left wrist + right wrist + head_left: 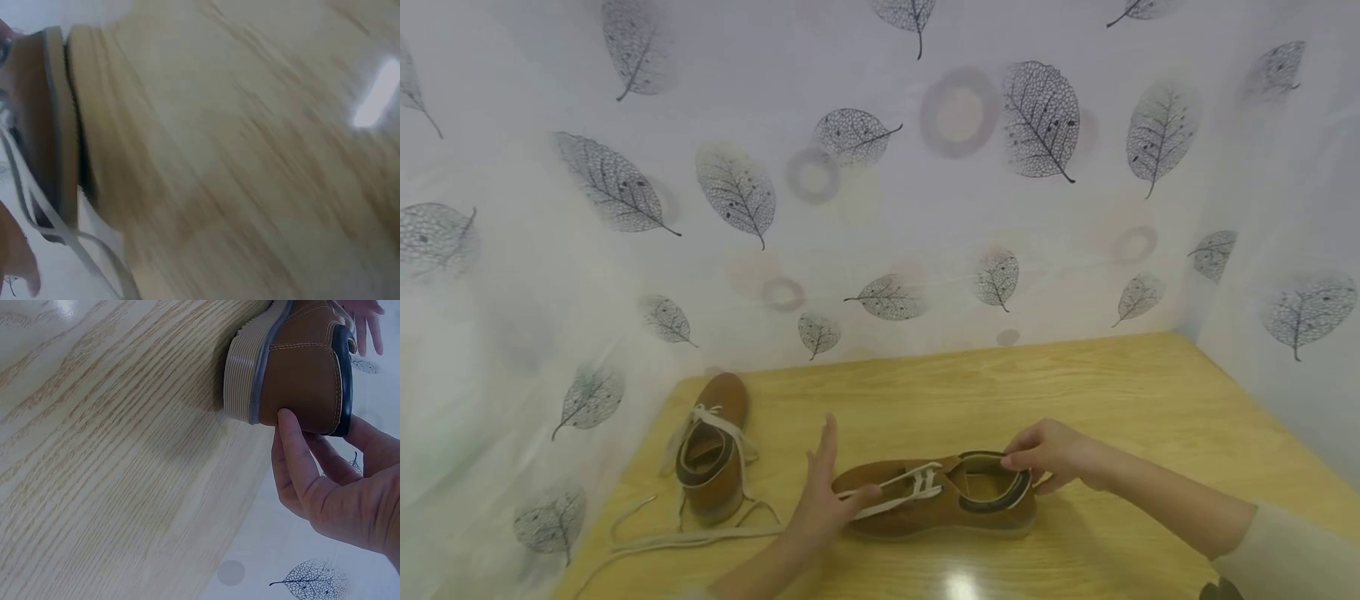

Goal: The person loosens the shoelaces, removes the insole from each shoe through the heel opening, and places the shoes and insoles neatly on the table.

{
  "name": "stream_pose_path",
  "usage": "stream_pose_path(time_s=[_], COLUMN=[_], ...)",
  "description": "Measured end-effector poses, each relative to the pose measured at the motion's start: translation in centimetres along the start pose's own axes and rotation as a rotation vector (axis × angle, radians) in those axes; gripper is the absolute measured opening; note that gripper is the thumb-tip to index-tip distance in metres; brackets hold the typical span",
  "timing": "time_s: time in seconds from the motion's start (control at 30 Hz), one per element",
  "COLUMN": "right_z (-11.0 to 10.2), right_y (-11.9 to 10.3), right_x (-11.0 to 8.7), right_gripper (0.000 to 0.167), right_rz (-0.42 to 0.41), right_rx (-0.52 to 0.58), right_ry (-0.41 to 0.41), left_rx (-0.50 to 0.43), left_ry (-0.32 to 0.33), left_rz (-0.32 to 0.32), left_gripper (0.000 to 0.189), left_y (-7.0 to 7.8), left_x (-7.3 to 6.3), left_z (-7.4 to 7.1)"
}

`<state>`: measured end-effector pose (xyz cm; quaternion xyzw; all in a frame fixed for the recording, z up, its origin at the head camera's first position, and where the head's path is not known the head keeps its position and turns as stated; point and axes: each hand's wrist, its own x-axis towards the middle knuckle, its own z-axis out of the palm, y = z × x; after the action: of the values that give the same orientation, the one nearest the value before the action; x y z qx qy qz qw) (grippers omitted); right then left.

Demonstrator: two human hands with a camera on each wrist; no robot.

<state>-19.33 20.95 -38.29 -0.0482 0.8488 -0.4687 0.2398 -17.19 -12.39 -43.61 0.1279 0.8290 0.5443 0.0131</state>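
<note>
A brown shoe (910, 521) with cream laces lies lengthwise on the table, toe to the left. At its heel, my right hand (1052, 458) grips the back collar, thumb at the rim and fingers against the outside, as the right wrist view shows. My left hand (823, 508) is by the toe with its fingers extended upward and the thumb over the front of the shoe. Two strands of shoelace (891, 503) run from the eyelets past this hand and trail left across the table. The left wrist view catches only part of the hand beside the laces (44, 206).
A second brown shoe (715, 492), its laces loose, stands at the table's left side, toe pointing away. The wooden table (1120, 392) meets a leaf-printed curtain (880, 208) at the back and sides.
</note>
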Motion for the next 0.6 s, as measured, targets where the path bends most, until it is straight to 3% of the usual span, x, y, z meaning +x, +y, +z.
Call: stream_pose_path(time_s=[0.17, 0.33, 0.47, 0.6], right_z=[0.0, 0.0, 0.6, 1.8], right_y=[0.0, -0.4, -1.1, -2.0], right_x=[0.1, 0.0, 0.0, -0.4], right_gripper=[0.026, 0.025, 0.021, 0.017], right_rz=[-0.008, -0.065, -0.211, -0.327], right_rx=[0.01, -0.03, -0.257, -0.565], right_ry=[-0.014, -0.017, 0.063, 0.214], left_rx=[0.357, 0.616, 0.791, 0.844], left_ry=[-0.027, -0.13, -0.198, -0.238], left_rz=[0.137, 0.187, 0.247, 0.245], left_gripper=[0.121, 0.125, 0.122, 0.119], left_y=[-0.3, 0.1, 0.1, 0.0], left_x=[0.4, 0.8, 1.0, 0.9], left_z=[0.3, 1.5, 2.3, 2.6])
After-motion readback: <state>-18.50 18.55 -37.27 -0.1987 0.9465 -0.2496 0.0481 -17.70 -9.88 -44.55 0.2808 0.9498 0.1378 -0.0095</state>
